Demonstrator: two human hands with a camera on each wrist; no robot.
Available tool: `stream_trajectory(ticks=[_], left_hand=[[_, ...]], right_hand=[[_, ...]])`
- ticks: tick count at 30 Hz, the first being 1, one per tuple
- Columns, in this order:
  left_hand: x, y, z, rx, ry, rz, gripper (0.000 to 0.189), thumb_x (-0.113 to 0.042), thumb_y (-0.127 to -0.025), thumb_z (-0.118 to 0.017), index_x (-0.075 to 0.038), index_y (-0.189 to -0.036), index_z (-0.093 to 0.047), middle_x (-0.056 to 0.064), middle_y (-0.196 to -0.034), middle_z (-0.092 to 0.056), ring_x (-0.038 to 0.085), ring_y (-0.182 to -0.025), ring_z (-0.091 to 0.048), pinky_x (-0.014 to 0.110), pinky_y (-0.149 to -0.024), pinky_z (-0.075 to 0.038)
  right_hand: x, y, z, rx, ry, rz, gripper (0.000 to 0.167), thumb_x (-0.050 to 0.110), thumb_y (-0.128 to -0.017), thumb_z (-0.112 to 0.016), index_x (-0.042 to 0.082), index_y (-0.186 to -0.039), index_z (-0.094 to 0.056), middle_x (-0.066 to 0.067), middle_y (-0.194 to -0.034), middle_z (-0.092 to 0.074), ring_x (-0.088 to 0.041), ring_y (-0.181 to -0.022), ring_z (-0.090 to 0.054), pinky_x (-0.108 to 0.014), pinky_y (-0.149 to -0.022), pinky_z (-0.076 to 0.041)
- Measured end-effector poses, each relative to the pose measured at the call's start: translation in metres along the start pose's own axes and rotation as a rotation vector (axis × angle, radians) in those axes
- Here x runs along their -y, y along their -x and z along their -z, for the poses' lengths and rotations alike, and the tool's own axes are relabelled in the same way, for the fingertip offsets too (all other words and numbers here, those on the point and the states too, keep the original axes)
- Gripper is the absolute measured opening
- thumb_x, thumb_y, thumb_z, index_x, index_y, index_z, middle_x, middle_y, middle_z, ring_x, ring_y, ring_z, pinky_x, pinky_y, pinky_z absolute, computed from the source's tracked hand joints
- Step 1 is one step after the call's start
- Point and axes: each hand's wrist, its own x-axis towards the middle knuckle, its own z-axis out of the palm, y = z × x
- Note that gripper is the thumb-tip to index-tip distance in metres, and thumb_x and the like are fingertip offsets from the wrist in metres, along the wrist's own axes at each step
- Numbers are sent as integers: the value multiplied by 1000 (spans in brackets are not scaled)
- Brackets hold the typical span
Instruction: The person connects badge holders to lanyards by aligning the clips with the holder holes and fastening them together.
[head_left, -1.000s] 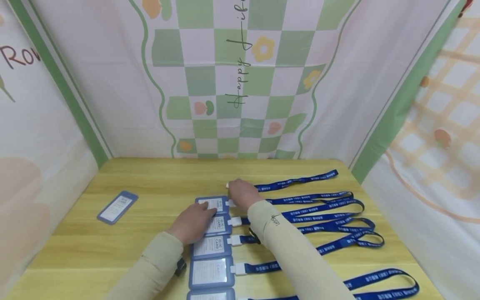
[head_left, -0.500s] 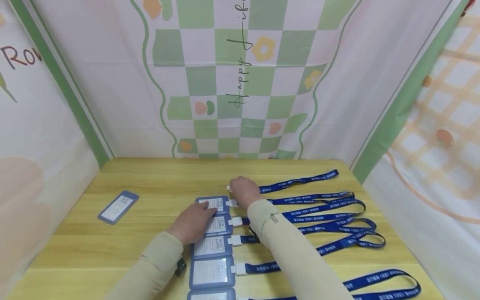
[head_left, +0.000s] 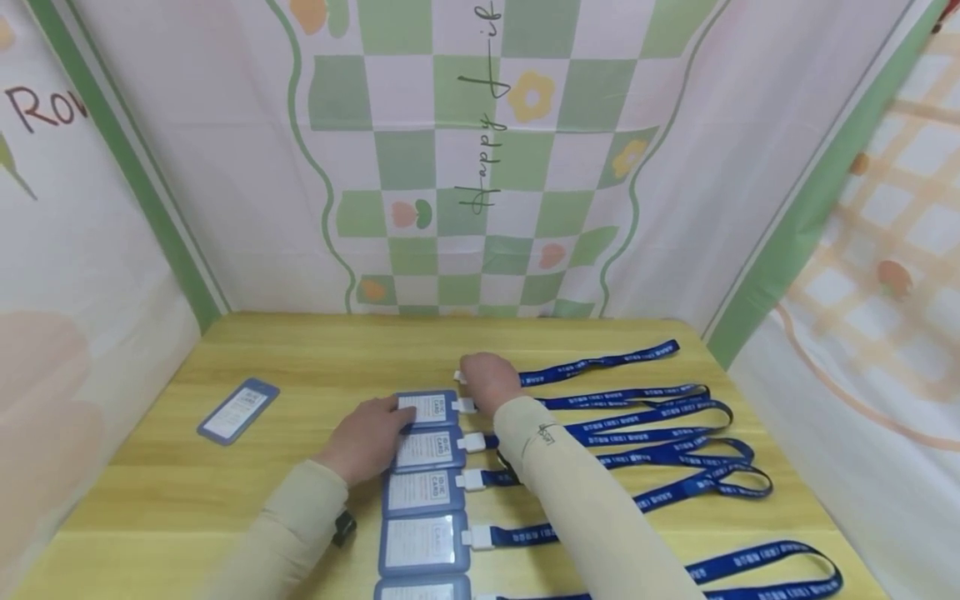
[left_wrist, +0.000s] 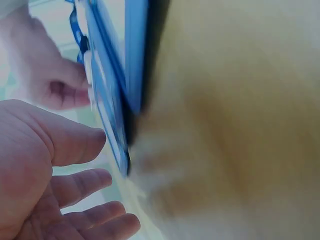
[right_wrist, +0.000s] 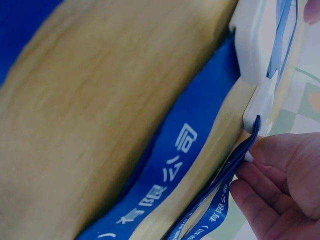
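Note:
My left hand [head_left: 363, 440] is beside the upper left edge of a column of blue-grey ID card holders; in the left wrist view its thumb and fingers are apart, with nothing between them. The farthest card holder in the column [head_left: 426, 408] lies flat, joined by a white clip to a blue lanyard. Just past that clip, my right hand [head_left: 489, 383] pinches the white clip end of the farthest blue lanyard [head_left: 600, 364]. A bit of its white clip [head_left: 459, 377] sticks out left of the fingers. In the right wrist view, fingertips [right_wrist: 245, 175] meet at the strap's end.
One card holder without a lanyard [head_left: 238, 411] lies at the left of the wooden table [head_left: 150, 500]. Several lanyards with white clips [head_left: 480, 537] stretch right from the column, some under my right forearm. A patterned curtain [head_left: 465, 167] closes off the back.
My left hand has drawn back a little to the left, off the far card holders, showing more of their faces. The right hand has stayed nearly still at the farthest lanyard's clip.

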Motion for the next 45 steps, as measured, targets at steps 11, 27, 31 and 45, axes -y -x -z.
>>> stream_trajectory(ticks=[11, 27, 31, 45], left_hand=[[45, 10, 18, -94, -123, -76, 36, -8, -102, -56, -4, -137, -63, 29, -138, -63, 52, -129, -59, 68, -107, -49], [138, 51, 47, -121, -129, 227, 38, -14, -102, -47, 6, -132, -58, 42, -130, -56, 64, -104, -60, 73, -82, -56], [151, 61, 53, -73, -93, 326, 37, -15, -101, -45, 10, -127, -55, 50, -129, -49, 67, -96, -58, 75, -75, -55], [165, 74, 51, -22, -42, 349, 35, -13, -100, -43, 8, -123, -60, 41, -112, -64, 53, -83, -65, 64, -64, -57]], right_hand=[[-7, 4, 0, -34, 8, 5, 11, 5, -102, -62, 11, -101, -70, -6, -98, -75, -22, -92, -72, -37, -82, -64], [-5, 5, -1, -31, 14, 16, 9, 5, -100, -65, 10, -100, -71, -6, -96, -75, -22, -90, -71, -36, -81, -64], [-5, 4, -2, -27, 1, 17, 9, 6, -101, -63, 11, -100, -71, -6, -98, -75, -22, -92, -71, -37, -83, -64], [1, 4, -1, -31, 1, 34, 9, 5, -101, -64, 11, -101, -71, -5, -99, -75, -22, -93, -71, -36, -84, -63]])
